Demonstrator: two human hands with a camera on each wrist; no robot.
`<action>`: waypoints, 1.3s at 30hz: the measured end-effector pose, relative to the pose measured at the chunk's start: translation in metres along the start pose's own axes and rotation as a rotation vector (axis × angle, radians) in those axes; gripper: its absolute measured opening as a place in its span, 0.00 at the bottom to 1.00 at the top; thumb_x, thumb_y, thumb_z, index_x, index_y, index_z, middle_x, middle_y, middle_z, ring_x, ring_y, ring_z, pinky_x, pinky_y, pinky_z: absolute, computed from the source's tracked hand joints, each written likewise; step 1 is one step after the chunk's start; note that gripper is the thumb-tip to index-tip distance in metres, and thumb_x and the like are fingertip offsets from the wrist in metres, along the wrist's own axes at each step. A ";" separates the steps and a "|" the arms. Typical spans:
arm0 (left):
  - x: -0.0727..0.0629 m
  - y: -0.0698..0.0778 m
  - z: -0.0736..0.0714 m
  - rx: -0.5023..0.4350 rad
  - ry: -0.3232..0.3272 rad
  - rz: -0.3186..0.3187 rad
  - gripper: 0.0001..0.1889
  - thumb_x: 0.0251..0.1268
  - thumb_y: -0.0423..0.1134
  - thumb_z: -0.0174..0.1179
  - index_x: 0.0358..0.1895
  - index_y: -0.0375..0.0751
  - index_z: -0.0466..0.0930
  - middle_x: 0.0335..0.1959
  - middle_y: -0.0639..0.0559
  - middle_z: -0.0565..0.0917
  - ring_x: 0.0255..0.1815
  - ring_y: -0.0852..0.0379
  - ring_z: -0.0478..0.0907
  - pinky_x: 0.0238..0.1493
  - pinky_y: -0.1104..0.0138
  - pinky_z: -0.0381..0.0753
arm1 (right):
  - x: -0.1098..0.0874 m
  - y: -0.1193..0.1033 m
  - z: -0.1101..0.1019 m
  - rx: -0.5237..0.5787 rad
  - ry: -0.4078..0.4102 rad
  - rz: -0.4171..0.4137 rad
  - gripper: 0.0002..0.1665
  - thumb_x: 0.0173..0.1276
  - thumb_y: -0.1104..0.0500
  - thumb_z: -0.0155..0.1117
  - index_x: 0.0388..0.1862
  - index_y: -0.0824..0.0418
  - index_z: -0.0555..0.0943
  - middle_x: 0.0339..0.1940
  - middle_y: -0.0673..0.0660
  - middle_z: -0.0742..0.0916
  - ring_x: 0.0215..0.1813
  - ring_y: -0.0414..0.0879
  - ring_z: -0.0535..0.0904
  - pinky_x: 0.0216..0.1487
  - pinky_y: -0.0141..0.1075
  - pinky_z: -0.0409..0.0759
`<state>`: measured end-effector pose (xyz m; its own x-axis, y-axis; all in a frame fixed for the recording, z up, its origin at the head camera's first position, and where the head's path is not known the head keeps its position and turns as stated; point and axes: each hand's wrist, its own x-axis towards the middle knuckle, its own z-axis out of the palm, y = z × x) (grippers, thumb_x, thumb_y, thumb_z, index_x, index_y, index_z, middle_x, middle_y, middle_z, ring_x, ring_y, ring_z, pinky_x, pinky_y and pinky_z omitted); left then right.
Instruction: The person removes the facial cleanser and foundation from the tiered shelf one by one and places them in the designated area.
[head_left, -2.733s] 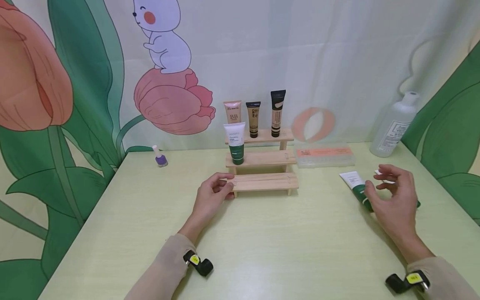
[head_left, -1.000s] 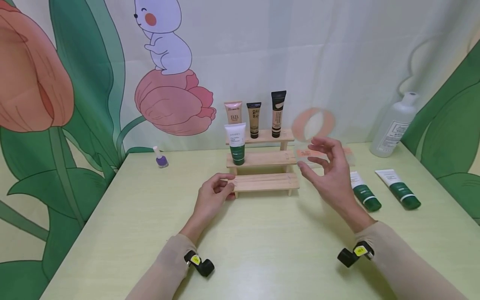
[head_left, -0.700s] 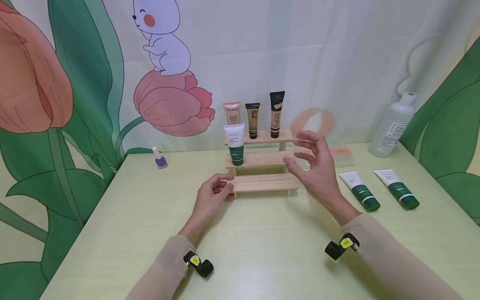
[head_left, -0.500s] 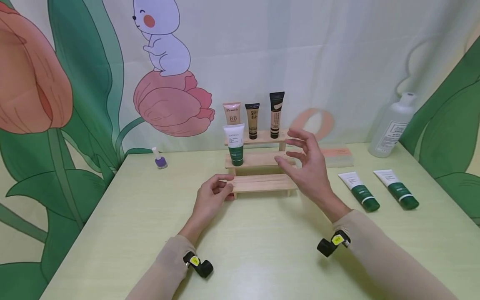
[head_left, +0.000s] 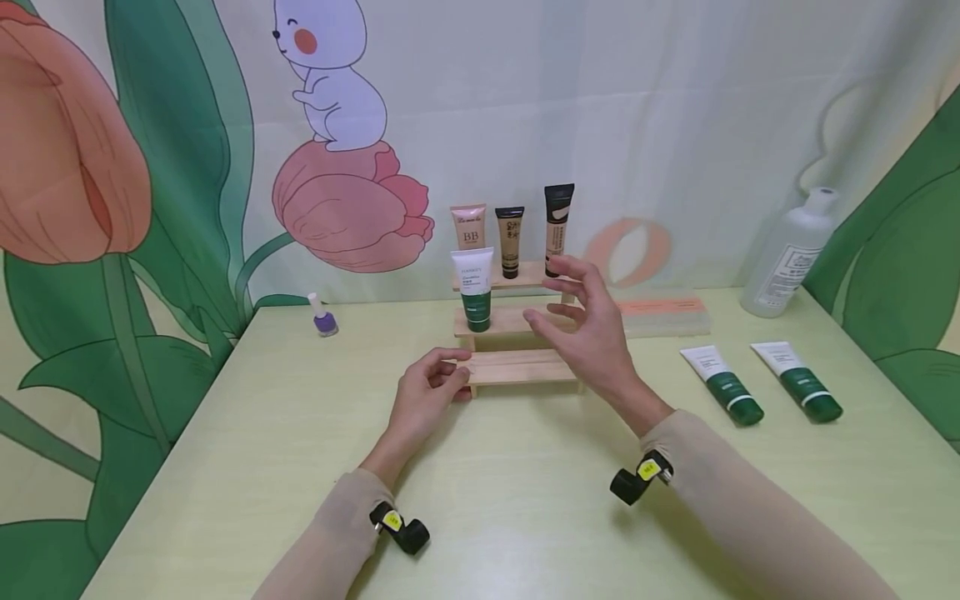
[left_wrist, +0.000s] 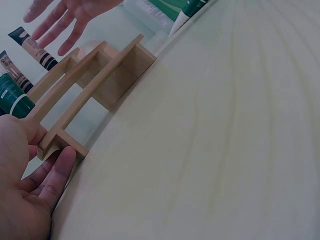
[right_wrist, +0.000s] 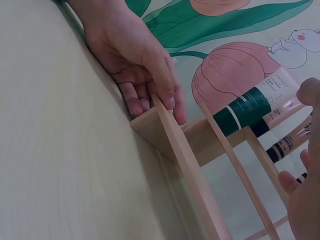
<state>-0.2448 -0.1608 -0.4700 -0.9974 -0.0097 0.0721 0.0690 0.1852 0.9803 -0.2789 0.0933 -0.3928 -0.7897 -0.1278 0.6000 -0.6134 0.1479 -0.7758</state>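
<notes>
My left hand (head_left: 422, 390) pinches the left end of the lowest step of a three-tier wooden display stand (head_left: 521, 367); the right wrist view shows that grip (right_wrist: 145, 75). In front of the stand's right side hovers my right hand (head_left: 592, 337), fingers spread and loosely bent, holding nothing. Its fingertips overlap the base of a black-and-beige tube (head_left: 558, 221) on the top tier. Beside that tube stand a gold tube with a black end (head_left: 509, 242) and a pink BB cream tube (head_left: 468, 223), partly hidden. A white-and-green tube (head_left: 473, 287) stands on the middle tier.
Two more white-and-green tubes, one nearer (head_left: 726, 387) and one farther right (head_left: 799, 382), lie on the table. A clear flat box (head_left: 667, 317) lies behind the right hand. A white bottle (head_left: 791, 254) stands back right, purple nail polish (head_left: 324, 319) back left.
My right hand has moved left, from above the tubes lying at the right to the stand's right side, carrying nothing. The left hand keeps its hold on the stand.
</notes>
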 end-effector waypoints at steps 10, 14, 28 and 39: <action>-0.001 -0.002 -0.003 0.006 0.008 -0.004 0.12 0.83 0.35 0.67 0.62 0.47 0.89 0.45 0.42 0.85 0.42 0.49 0.91 0.48 0.65 0.96 | 0.003 0.000 0.015 0.035 -0.035 0.034 0.43 0.72 0.63 0.82 0.80 0.58 0.72 0.75 0.55 0.81 0.75 0.60 0.80 0.70 0.58 0.87; -0.001 -0.002 -0.003 0.001 0.007 0.000 0.12 0.83 0.35 0.67 0.63 0.47 0.89 0.46 0.42 0.84 0.42 0.50 0.91 0.48 0.65 0.96 | 0.004 0.000 0.019 0.034 -0.046 0.038 0.42 0.72 0.62 0.82 0.80 0.57 0.72 0.75 0.56 0.81 0.75 0.61 0.80 0.70 0.57 0.87; 0.000 -0.002 -0.005 0.004 0.003 0.010 0.11 0.83 0.35 0.67 0.62 0.46 0.89 0.46 0.42 0.85 0.42 0.49 0.91 0.48 0.64 0.96 | 0.012 0.002 0.042 0.082 -0.063 0.079 0.42 0.73 0.61 0.81 0.81 0.60 0.70 0.77 0.66 0.78 0.75 0.62 0.79 0.71 0.59 0.86; 0.000 -0.001 -0.001 -0.018 -0.014 0.028 0.12 0.83 0.34 0.66 0.63 0.45 0.88 0.46 0.41 0.86 0.42 0.49 0.91 0.49 0.62 0.96 | 0.022 0.010 0.056 0.120 -0.056 0.129 0.40 0.74 0.62 0.80 0.79 0.54 0.72 0.73 0.58 0.81 0.72 0.54 0.82 0.71 0.54 0.88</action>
<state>-0.2450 -0.1624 -0.4710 -0.9952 0.0092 0.0971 0.0973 0.1675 0.9811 -0.3016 0.0370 -0.3988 -0.8577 -0.1706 0.4851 -0.4991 0.0493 -0.8651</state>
